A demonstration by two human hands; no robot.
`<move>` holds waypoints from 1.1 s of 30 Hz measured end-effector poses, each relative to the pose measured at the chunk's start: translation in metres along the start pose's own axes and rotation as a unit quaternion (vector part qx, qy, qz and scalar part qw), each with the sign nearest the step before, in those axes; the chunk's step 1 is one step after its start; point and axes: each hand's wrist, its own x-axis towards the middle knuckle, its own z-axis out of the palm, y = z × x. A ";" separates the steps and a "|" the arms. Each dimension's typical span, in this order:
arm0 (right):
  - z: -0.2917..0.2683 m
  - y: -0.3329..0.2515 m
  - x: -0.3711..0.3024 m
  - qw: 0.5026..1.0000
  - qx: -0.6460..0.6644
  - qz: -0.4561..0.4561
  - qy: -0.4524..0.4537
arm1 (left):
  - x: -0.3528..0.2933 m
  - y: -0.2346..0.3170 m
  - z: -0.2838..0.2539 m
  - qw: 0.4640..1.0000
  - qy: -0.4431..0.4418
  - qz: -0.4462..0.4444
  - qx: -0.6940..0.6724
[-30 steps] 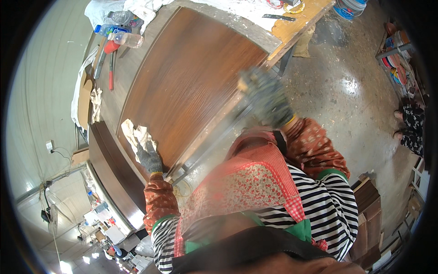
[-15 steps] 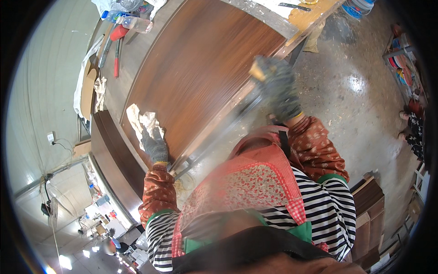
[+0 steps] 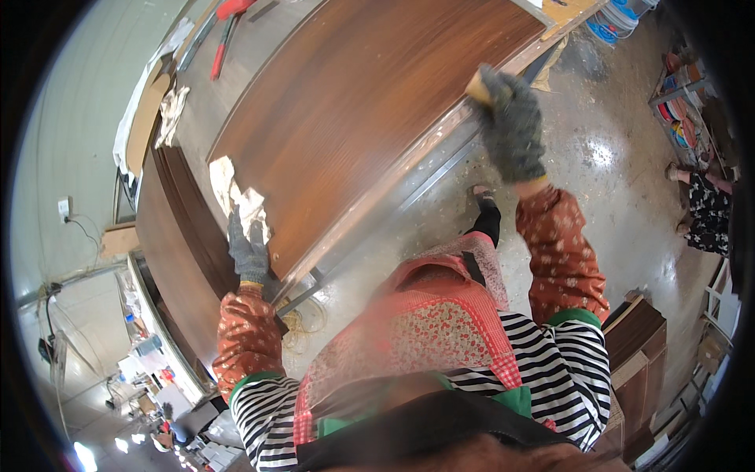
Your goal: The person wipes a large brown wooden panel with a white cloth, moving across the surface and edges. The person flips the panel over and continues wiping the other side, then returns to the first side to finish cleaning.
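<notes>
A glossy dark-brown wood-grain panel point(image 3: 377, 102) lies flat on a grey worktop point(image 3: 203, 106), above a smudged grey floor point(image 3: 633, 228). A slim red-handled tool point(image 3: 221, 59) rests past its far-left edge. The grey-gloved left hand point(image 3: 249, 256) lies on a crumpled white cloth point(image 3: 250, 206) at the panel's near-left corner, fingers extended; whether they pinch it, I can't tell. The gloved right hand point(image 3: 510, 122) curls its fingers around a small tan block point(image 3: 477, 86) by the near edge.
</notes>
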 end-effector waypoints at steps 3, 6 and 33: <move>0.024 -0.014 -0.017 0.995 0.083 0.053 -0.014 | -0.003 -0.013 0.003 0.999 0.011 0.025 -0.026; 0.033 -0.099 -0.063 0.989 0.132 -0.042 -0.047 | -0.001 -0.015 0.006 1.000 0.013 0.013 -0.023; 0.022 -0.120 -0.065 0.977 -0.050 -0.115 -0.172 | -0.002 -0.002 0.006 1.000 0.009 0.001 0.009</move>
